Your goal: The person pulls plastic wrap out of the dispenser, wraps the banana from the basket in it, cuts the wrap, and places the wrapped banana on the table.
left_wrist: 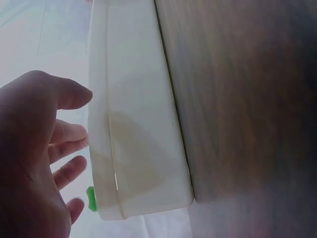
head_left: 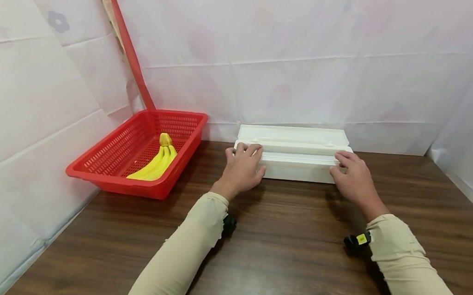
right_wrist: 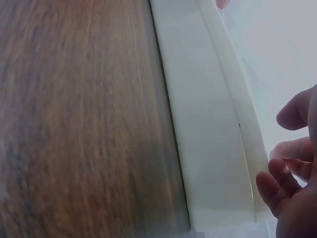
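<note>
A long white plastic box (head_left: 297, 167) lies across the back of the wooden table (head_left: 287, 248), its lid (head_left: 293, 134) raised towards the wall. My left hand (head_left: 243, 165) rests on the box's left end, fingers on the top rim and thumb against the front face. My right hand (head_left: 353, 176) touches the right end in the same way. In the left wrist view the left hand (left_wrist: 34, 148) has loosely spread fingers (left_wrist: 74, 133) meeting the box (left_wrist: 138, 124) at its rim. The right hand (right_wrist: 292, 173) has its fingertips (right_wrist: 265, 181) at the box (right_wrist: 208, 124) edge.
A red slotted basket (head_left: 113, 182) with a bunch of yellow bananas (head_left: 156, 162) stands at the back left. A red strip (head_left: 127, 46) runs up the white-sheeted wall behind it. A small green part (left_wrist: 90, 198) shows by the box's end.
</note>
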Demonstrator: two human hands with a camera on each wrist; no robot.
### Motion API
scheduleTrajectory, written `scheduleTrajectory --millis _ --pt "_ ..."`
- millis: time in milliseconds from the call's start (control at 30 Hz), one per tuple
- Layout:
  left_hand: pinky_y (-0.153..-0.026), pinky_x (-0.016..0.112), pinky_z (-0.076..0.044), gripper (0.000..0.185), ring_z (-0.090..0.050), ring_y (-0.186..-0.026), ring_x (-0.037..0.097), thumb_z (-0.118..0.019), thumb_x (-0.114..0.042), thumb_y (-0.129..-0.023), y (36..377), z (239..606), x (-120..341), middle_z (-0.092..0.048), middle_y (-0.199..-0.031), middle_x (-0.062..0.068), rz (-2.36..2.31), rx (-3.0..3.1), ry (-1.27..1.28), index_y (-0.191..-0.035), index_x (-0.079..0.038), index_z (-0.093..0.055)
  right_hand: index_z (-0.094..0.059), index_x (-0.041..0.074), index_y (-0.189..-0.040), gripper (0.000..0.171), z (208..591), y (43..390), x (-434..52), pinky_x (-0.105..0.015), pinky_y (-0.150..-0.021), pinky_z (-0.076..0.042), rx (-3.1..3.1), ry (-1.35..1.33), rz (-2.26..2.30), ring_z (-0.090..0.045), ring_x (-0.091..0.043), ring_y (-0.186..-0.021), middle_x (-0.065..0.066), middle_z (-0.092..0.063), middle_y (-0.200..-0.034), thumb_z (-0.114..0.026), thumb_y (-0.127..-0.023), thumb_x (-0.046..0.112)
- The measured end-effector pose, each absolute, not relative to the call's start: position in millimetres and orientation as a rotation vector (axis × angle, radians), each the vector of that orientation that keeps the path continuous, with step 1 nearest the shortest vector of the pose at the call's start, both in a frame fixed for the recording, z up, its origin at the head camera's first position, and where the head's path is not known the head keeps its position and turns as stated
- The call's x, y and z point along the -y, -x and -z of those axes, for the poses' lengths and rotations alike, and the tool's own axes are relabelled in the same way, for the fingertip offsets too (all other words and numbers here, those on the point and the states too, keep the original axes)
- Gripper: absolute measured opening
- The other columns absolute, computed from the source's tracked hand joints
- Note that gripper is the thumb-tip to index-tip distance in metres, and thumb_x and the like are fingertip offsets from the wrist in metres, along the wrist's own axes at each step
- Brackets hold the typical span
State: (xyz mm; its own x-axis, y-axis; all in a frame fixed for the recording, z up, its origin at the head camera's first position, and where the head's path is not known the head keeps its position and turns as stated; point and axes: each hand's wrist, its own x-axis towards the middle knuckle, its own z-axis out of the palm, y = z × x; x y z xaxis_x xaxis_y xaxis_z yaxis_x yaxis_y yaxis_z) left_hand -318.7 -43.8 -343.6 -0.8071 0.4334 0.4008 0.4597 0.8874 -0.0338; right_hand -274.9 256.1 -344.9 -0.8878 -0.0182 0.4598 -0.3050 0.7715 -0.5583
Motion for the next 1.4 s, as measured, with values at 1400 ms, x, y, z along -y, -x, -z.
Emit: scheduleTrajectory --millis 1400 --pt "-0.09 0.036 -0.051 0.05 -0.062 -0.109 0.02 -0.057 -0.021 -0.102 325 334 47 -0.046 -0.146 0.009 1.187 2.542 0.726 -0.147 0.0 -0.048 -0.049 0.005 -0.148 0.05 334 268 -252 -0.024 -0.079 -0.042 2.432 -0.12 -1.134 -0.058 -0.027 -0.119 -0.006 -0.045 -0.15 -0.054 -0.099 0.018"
